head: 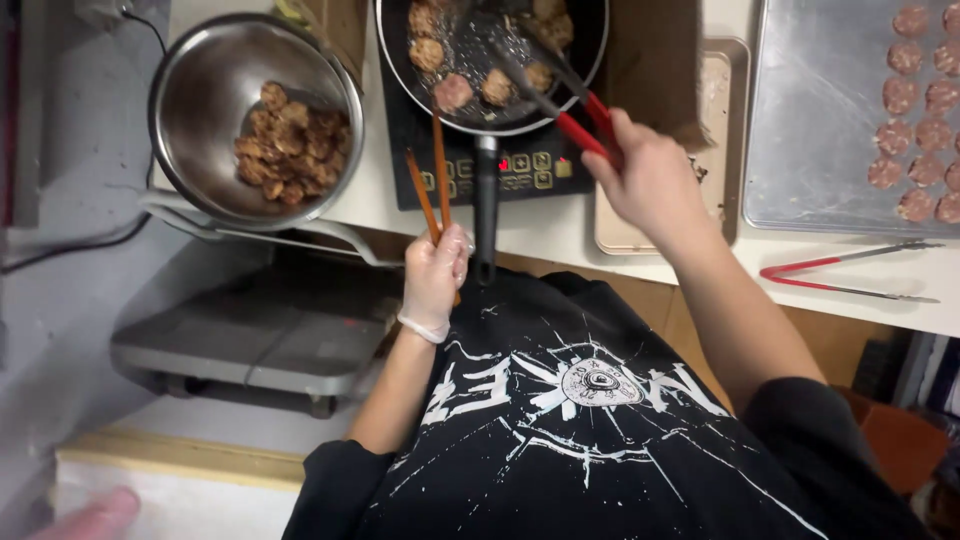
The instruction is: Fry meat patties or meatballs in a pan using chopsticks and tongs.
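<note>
Tongs (pixel 560 105) gripped by right fingers (pixel 625 150), seemingly closed.

blk tee – white crack-web print | left hand (pixel 434 277) – clear glove | right hand (pixel 650 180) bare

A pair of orange-brown chopsticks (pixel 432 190) is seen just left of centre frame, gripped at the lower ends and fanned apart a bit, tips pointed up toward the pan's near rim. Red-handled tongs (pixel 560 100) are found upper centre, angled from lower right to upper left, dark metal arms reaching into the pan, red grips held at the lower right end. The black frying pan (pixel 490 60) is cut off by the top edge, its straight black handle pointing down the frame. Browned meat patties (pixel 452 92) are scattered inside it, one paler pinkish one near the front rim.
</note>
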